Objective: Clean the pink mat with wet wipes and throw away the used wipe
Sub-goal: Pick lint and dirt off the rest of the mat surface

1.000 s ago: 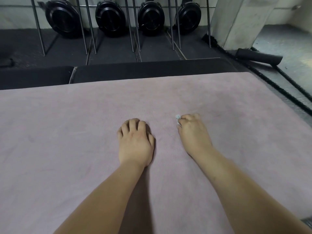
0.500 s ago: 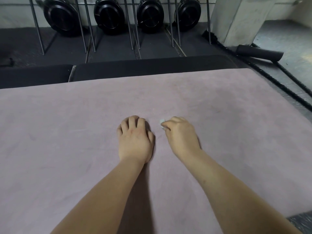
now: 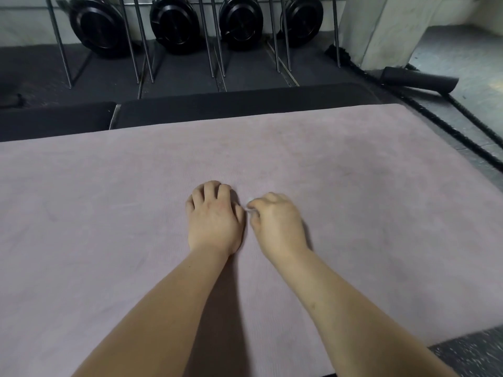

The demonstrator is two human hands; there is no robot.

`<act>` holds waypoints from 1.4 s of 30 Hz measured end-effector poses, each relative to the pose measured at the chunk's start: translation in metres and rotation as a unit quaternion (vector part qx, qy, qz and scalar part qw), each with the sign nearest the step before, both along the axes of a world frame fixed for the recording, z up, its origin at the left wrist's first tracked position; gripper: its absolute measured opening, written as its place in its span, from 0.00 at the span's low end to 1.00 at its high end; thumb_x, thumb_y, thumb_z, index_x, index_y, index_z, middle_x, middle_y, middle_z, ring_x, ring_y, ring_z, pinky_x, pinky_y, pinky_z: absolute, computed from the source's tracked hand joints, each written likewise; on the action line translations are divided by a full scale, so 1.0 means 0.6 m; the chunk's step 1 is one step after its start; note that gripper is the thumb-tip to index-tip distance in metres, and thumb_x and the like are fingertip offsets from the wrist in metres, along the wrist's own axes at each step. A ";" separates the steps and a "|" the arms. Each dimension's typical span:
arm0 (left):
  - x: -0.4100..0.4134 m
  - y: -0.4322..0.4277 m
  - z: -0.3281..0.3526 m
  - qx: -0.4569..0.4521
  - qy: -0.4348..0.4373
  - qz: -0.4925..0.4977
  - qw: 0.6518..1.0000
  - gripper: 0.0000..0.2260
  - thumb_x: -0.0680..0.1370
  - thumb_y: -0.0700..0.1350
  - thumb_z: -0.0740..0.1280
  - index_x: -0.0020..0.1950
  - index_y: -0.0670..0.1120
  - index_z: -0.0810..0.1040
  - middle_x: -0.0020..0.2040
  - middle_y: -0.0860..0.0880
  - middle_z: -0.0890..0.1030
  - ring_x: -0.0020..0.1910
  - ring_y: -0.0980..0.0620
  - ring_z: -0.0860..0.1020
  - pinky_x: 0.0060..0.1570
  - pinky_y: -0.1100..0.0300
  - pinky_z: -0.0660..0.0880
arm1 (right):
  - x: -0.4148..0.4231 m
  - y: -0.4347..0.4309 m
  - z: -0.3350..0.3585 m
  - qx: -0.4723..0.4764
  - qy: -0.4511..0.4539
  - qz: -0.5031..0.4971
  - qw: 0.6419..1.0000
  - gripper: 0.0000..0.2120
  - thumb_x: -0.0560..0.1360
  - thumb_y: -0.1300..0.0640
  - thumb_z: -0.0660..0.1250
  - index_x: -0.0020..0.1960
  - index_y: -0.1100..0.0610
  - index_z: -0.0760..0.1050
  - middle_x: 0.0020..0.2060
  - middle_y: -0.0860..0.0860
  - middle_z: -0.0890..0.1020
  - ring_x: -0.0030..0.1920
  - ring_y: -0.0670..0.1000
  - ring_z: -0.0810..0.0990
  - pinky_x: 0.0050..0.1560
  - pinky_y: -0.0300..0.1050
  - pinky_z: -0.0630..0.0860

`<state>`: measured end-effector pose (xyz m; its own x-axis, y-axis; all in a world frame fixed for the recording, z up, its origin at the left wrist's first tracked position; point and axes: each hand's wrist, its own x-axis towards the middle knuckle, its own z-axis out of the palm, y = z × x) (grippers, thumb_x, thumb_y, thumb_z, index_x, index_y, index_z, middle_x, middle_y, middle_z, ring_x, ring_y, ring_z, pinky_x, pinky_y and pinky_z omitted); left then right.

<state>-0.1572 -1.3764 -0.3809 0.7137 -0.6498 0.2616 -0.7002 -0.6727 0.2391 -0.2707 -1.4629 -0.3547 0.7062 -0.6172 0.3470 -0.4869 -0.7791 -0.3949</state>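
Left hand (image 3: 215,221) rested on the pink mat (image 3: 95,213), fingers curled, nothing seen in it. Right hand (image 3: 277,224) just beside it, pinching a small wadded wipe (image 3: 250,208) low at the mat. I noted black pads (image 3: 231,110) beyond the far edge, weight plates (image 3: 177,23) behind, a rope (image 3: 435,120) off right.

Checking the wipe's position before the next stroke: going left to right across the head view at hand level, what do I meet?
left hand → wipe → right hand → rope
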 end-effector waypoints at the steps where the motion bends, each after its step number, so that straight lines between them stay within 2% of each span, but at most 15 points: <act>1: 0.000 0.000 0.000 0.000 0.000 0.000 1.000 0.15 0.78 0.54 0.59 0.60 0.49 0.75 0.64 0.47 0.73 0.62 0.40 0.70 0.62 0.43 0.69 | -0.004 0.006 -0.001 0.004 0.000 0.025 1.000 0.09 0.69 0.60 0.71 0.48 0.54 0.86 0.39 0.54 0.81 0.42 0.59 0.78 0.43 0.50 0.78; 4: -0.001 0.000 0.004 0.000 -0.003 -0.005 1.000 0.16 0.78 0.54 0.59 0.60 0.49 0.76 0.64 0.47 0.74 0.62 0.39 0.70 0.63 0.43 0.69 | -0.034 -0.031 0.004 -0.009 -0.005 0.028 1.000 0.09 0.68 0.62 0.72 0.47 0.55 0.86 0.40 0.54 0.81 0.44 0.60 0.78 0.43 0.50 0.78; 9: -0.007 -0.001 0.016 0.018 -0.001 -0.009 1.000 0.21 0.77 0.54 0.54 0.62 0.47 0.77 0.64 0.45 0.75 0.62 0.38 0.71 0.64 0.42 0.70 | -0.117 -0.146 0.020 -0.006 0.067 -0.123 0.990 0.11 0.68 0.64 0.72 0.48 0.54 0.86 0.43 0.56 0.83 0.48 0.61 0.80 0.48 0.51 0.78; 12: -0.010 -0.008 0.025 0.063 0.005 -0.010 0.998 0.19 0.78 0.51 0.56 0.63 0.44 0.76 0.63 0.43 0.75 0.62 0.37 0.71 0.64 0.42 0.70 | -0.138 -0.147 0.025 0.022 0.067 -0.167 0.983 0.12 0.69 0.63 0.71 0.49 0.55 0.87 0.43 0.58 0.83 0.47 0.63 0.81 0.49 0.51 0.77; 14: -0.014 -0.012 0.029 0.086 0.017 -0.012 0.996 0.17 0.80 0.48 0.59 0.65 0.44 0.75 0.64 0.42 0.74 0.63 0.38 0.71 0.64 0.43 0.70 | -0.117 -0.098 0.025 0.036 0.052 -0.147 0.987 0.11 0.69 0.63 0.71 0.49 0.54 0.87 0.42 0.57 0.83 0.46 0.62 0.81 0.47 0.50 0.77; 16: -0.028 -0.007 0.034 0.078 0.035 -0.013 0.996 0.15 0.81 0.47 0.60 0.66 0.45 0.75 0.65 0.43 0.74 0.64 0.38 0.72 0.64 0.45 0.69 | -0.091 -0.033 0.020 0.043 0.029 -0.084 0.995 0.10 0.68 0.62 0.73 0.48 0.54 0.87 0.41 0.56 0.83 0.43 0.61 0.82 0.44 0.50 0.79; 19: -0.068 0.013 0.038 0.045 0.057 -0.037 0.997 0.16 0.80 0.48 0.63 0.67 0.47 0.75 0.67 0.46 0.73 0.66 0.40 0.71 0.66 0.47 0.68 | -0.083 0.042 0.019 0.033 0.015 0.005 0.999 0.10 0.69 0.62 0.72 0.48 0.53 0.86 0.40 0.54 0.82 0.43 0.60 0.80 0.43 0.51 0.79; 21: -0.096 0.028 0.040 0.037 0.058 -0.065 0.995 0.15 0.81 0.49 0.64 0.67 0.48 0.75 0.69 0.47 0.73 0.67 0.41 0.71 0.67 0.49 0.67 | -0.105 0.038 0.020 0.017 0.008 0.024 1.000 0.10 0.69 0.62 0.72 0.49 0.53 0.85 0.41 0.54 0.81 0.44 0.59 0.79 0.44 0.51 0.79; 25: -0.143 0.048 0.044 0.052 0.059 -0.095 0.992 0.17 0.84 0.49 0.59 0.72 0.48 0.73 0.73 0.48 0.71 0.72 0.42 0.68 0.70 0.47 0.64 | -0.171 -0.040 0.020 0.011 0.031 -0.066 0.997 0.11 0.68 0.62 0.73 0.49 0.53 0.85 0.43 0.55 0.81 0.48 0.60 0.80 0.47 0.50 0.77; 29: -0.165 0.065 0.033 0.108 0.089 -0.115 0.983 0.22 0.87 0.54 0.54 0.81 0.50 0.62 0.84 0.49 0.57 0.83 0.44 0.53 0.80 0.47 0.53 | -0.215 -0.072 0.020 0.034 0.054 -0.157 0.986 0.10 0.71 0.63 0.71 0.50 0.54 0.85 0.45 0.57 0.80 0.49 0.62 0.80 0.48 0.52 0.76; 31: -0.165 0.071 0.029 0.113 0.097 -0.116 0.982 0.23 0.87 0.55 0.52 0.82 0.52 0.59 0.85 0.50 0.54 0.84 0.46 0.50 0.82 0.48 0.49 | -0.205 -0.038 0.020 0.037 0.053 -0.140 0.988 0.10 0.71 0.63 0.70 0.51 0.54 0.84 0.45 0.57 0.81 0.48 0.62 0.80 0.47 0.52 0.78; 34: -0.165 0.072 0.026 0.120 0.100 -0.112 0.981 0.23 0.88 0.55 0.51 0.82 0.53 0.58 0.86 0.51 0.52 0.85 0.47 0.48 0.82 0.49 0.48 | -0.176 0.041 0.015 0.033 0.035 -0.041 0.998 0.08 0.71 0.60 0.71 0.49 0.54 0.83 0.43 0.55 0.82 0.45 0.60 0.81 0.45 0.52 0.79; 37: -0.168 0.069 0.024 0.131 0.100 -0.107 0.981 0.22 0.87 0.54 0.50 0.82 0.55 0.58 0.86 0.52 0.51 0.85 0.48 0.47 0.82 0.48 0.47 | -0.181 0.079 0.014 0.037 0.008 0.024 0.999 0.09 0.73 0.60 0.70 0.51 0.52 0.83 0.45 0.52 0.82 0.47 0.57 0.80 0.48 0.51 0.78; 39: -0.169 0.068 0.025 0.144 0.090 -0.105 0.980 0.23 0.88 0.54 0.49 0.83 0.53 0.57 0.86 0.52 0.51 0.85 0.48 0.47 0.82 0.48 0.47 | -0.204 0.052 0.016 0.048 -0.002 0.019 0.999 0.11 0.72 0.62 0.70 0.52 0.52 0.84 0.47 0.53 0.82 0.49 0.57 0.80 0.49 0.51 0.78; 42: -0.171 0.069 0.027 0.158 0.081 -0.100 0.979 0.24 0.88 0.54 0.48 0.84 0.52 0.54 0.86 0.52 0.50 0.85 0.48 0.47 0.82 0.48 0.47 | -0.249 -0.016 0.017 0.056 0.013 -0.047 0.997 0.10 0.74 0.61 0.70 0.54 0.53 0.83 0.51 0.53 0.81 0.51 0.57 0.80 0.50 0.49 0.77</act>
